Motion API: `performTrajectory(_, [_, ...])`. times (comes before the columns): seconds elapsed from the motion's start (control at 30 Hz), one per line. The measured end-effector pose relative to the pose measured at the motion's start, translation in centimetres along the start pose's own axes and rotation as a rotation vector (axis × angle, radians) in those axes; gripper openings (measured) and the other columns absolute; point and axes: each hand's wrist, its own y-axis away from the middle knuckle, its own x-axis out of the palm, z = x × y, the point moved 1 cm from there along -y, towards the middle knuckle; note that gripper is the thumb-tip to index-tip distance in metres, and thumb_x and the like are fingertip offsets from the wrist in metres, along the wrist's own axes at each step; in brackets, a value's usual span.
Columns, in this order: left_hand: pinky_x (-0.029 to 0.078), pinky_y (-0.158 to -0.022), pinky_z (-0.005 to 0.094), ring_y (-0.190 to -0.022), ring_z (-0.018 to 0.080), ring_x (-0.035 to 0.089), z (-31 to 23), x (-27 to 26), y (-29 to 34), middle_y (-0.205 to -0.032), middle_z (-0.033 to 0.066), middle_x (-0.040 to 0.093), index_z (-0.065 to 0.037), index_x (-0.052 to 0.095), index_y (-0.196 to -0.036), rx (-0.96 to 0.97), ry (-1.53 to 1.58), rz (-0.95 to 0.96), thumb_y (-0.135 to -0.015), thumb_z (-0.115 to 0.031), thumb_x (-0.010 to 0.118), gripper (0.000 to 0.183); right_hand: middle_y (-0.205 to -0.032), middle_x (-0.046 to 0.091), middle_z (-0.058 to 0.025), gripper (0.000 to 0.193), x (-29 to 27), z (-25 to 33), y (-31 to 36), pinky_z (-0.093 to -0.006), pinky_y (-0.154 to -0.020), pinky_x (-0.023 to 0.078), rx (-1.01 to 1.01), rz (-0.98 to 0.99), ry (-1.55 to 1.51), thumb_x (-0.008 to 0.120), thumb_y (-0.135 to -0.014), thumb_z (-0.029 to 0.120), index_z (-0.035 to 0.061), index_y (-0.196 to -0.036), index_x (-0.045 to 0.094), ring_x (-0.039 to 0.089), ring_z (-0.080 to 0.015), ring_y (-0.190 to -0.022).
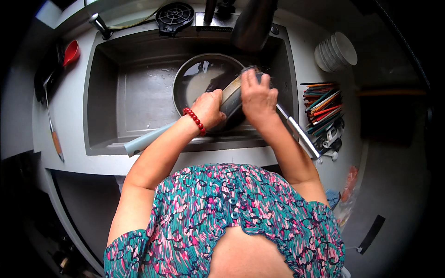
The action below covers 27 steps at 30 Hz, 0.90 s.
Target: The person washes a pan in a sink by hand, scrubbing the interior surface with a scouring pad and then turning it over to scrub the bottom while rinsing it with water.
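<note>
Over the sink, my left hand [208, 109] grips the edge of a dark pan [232, 103] tilted up on its side, its rim tan and stained. A pale blue handle [147, 139] slants out under my left forearm, seemingly from this pan. My right hand [258, 97] presses against the pan's far end with curled fingers, slightly blurred. Something dark and fuzzy shows at those fingertips, too smeared to name. Beneath lies a round, wide pan [178, 78] holding cloudy water, with a metal handle [303, 136] running over the sink's right front edge.
The grey sink [139, 88] has a dark faucet [252, 25] at its back and a round black rinser [174, 18]. Left are a red ladle [71, 53] and a long utensil [52, 120]. Stacked white bowls [336, 52] and many chopsticks [323, 106] stand at right.
</note>
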Motion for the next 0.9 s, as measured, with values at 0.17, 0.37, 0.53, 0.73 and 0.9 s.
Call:
performTrajectory(0.17, [0.048, -0.075, 0.0459, -0.089, 0.0441, 0.061, 0.1, 0.3, -0.1, -0.086, 0.0263, 0.063, 0.003, 0.053, -0.086, -0.003, 0.01, 0.013, -0.065, -0.01, 0.08, 0.036, -0.124, 0.056, -0.0053, 0.044, 0.3, 0.4, 0.7, -0.0386, -0.055, 0.05, -0.022, -0.012, 0.047, 0.059, -0.077, 0.013, 0.0048, -0.12, 0.059, 0.052, -0.0282, -0.098])
performTrajectory(0.37, [0.048, -0.076, 0.0462, -0.09, 0.0445, 0.06, 0.9, 0.3, -0.3, -0.087, 0.0266, 0.063, 0.003, 0.052, -0.087, 0.018, 0.023, -0.029, -0.066, -0.011, 0.081, 0.038, -0.13, 0.056, -0.0041, 0.046, -0.4, 2.5, 1.9, -0.0379, -0.057, 0.05, -0.114, -0.08, 0.026, 0.057, -0.079, 0.013, 0.008, -0.124, 0.059, 0.052, -0.029, -0.098])
performTrajectory(0.53, [0.048, -0.076, 0.0467, -0.089, 0.0451, 0.06, 0.0, -0.1, 0.2, -0.087, 0.0268, 0.063, 0.002, 0.051, -0.086, 0.001, 0.018, 0.009, -0.067, -0.012, 0.081, 0.038, -0.129, 0.054, -0.006, 0.043, 0.9, -1.3, -0.9, -0.0389, -0.057, 0.052, 0.026, 0.1, -0.071, 0.058, -0.079, 0.009, 0.0032, -0.122, 0.057, 0.052, -0.0288, -0.099])
performTrajectory(0.73, [0.048, -0.074, 0.0469, -0.087, 0.0454, 0.06, 0.8, -0.1, 0.2, -0.084, 0.0265, 0.062, 0.002, 0.05, -0.084, 0.016, 0.004, -0.017, -0.067, -0.013, 0.08, 0.038, -0.131, 0.056, -0.0063, 0.046, -0.7, 3.6, 2.4, -0.0378, -0.054, 0.05, -0.159, -0.104, 0.052, 0.059, -0.075, 0.011, 0.0073, -0.121, 0.062, 0.052, -0.0321, -0.097])
performTrajectory(0.9, [0.049, -0.075, 0.0472, -0.088, 0.045, 0.06, -0.1, -0.5, -0.1, -0.084, 0.0263, 0.063, 0.003, 0.051, -0.085, -0.004, 0.001, -0.013, -0.067, -0.013, 0.08, 0.038, -0.127, 0.056, -0.0039, 0.042, 0.7, -0.1, -0.9, -0.0376, -0.058, 0.054, -0.001, -0.015, -0.06, 0.057, -0.079, 0.008, 0.0057, -0.121, 0.059, 0.053, -0.029, -0.098])
